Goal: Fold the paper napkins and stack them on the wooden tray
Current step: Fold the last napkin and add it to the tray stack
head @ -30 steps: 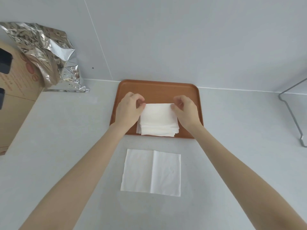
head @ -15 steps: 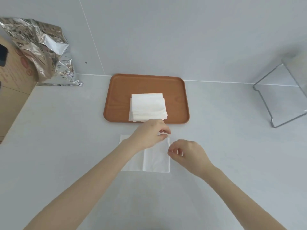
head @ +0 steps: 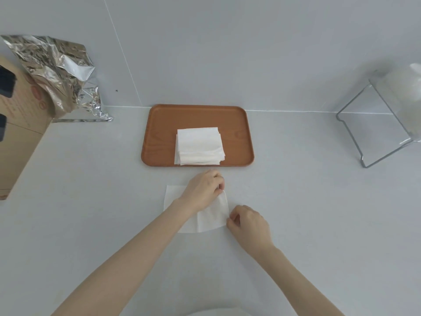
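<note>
Wooden tray (head: 159, 142) holds a stack of folded napkins (head: 198, 145)

1. The cardboard box (head: 21, 124) at the far left carries red round marks and faint lines of red print on its side; the print is too small and blurred to read.
2. No other text, label, brand, number or sign can be read anywhere else in view.

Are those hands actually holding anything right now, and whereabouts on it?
Yes. The left hand pinches the far right corner of the napkin lying on the counter; the right hand pinches its near right corner.
</note>
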`<move>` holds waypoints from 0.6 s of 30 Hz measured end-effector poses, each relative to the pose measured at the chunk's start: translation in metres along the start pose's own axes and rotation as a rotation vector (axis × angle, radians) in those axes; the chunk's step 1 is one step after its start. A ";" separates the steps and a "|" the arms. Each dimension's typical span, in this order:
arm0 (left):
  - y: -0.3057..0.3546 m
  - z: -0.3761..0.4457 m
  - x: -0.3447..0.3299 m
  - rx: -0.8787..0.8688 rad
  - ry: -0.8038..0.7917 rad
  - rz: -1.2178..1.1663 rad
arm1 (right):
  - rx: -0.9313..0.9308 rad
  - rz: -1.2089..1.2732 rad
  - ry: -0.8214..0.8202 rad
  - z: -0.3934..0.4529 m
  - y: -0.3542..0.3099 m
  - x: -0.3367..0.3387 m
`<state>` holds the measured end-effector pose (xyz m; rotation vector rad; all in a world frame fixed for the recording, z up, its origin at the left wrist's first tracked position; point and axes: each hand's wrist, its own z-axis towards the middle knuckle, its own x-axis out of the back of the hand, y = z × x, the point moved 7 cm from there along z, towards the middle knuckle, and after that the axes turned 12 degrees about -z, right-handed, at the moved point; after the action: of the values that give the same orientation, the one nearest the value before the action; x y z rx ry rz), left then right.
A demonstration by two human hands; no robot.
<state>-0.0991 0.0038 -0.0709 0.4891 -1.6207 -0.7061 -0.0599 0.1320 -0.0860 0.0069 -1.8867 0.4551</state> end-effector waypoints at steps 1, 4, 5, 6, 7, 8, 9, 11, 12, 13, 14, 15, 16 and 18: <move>-0.003 -0.001 0.004 0.024 0.015 -0.031 | -0.028 0.071 -0.005 0.005 0.002 0.005; -0.010 -0.004 0.026 0.086 0.088 -0.149 | -0.076 0.330 0.024 0.025 0.005 0.030; -0.010 -0.004 0.037 0.098 0.117 -0.195 | -0.068 0.381 0.045 0.032 0.003 0.042; -0.008 -0.005 0.049 0.102 0.155 -0.240 | -0.051 0.411 0.072 0.039 0.001 0.055; -0.005 -0.006 0.062 0.099 0.203 -0.283 | -0.026 0.423 0.104 0.045 -0.003 0.069; -0.002 -0.010 0.075 0.093 0.257 -0.325 | 0.005 0.425 0.140 0.048 -0.007 0.083; 0.002 -0.015 0.089 0.086 0.310 -0.369 | 0.041 0.428 0.173 0.050 -0.012 0.098; 0.010 -0.028 0.112 0.062 0.390 -0.454 | 0.128 0.448 0.219 0.046 -0.021 0.124; 0.015 -0.038 0.122 0.040 0.416 -0.486 | 0.174 0.459 0.238 0.040 -0.026 0.135; 0.022 -0.048 0.130 0.013 0.434 -0.501 | 0.219 0.469 0.259 0.031 -0.030 0.143; 0.028 -0.059 0.135 -0.014 0.448 -0.495 | 0.265 0.479 0.279 0.021 -0.034 0.149; 0.034 -0.070 0.138 -0.039 0.459 -0.478 | 0.316 0.479 0.296 0.010 -0.037 0.152; 0.039 -0.081 0.137 -0.056 0.464 -0.457 | 0.366 0.464 0.306 -0.001 -0.039 0.151; 0.042 -0.103 0.125 -0.062 0.445 -0.413 | 0.434 0.415 0.300 -0.020 -0.037 0.138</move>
<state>-0.0166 -0.0674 0.0562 0.8822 -1.0863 -0.8766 -0.0836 0.1335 0.0560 -0.1584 -1.4618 1.0823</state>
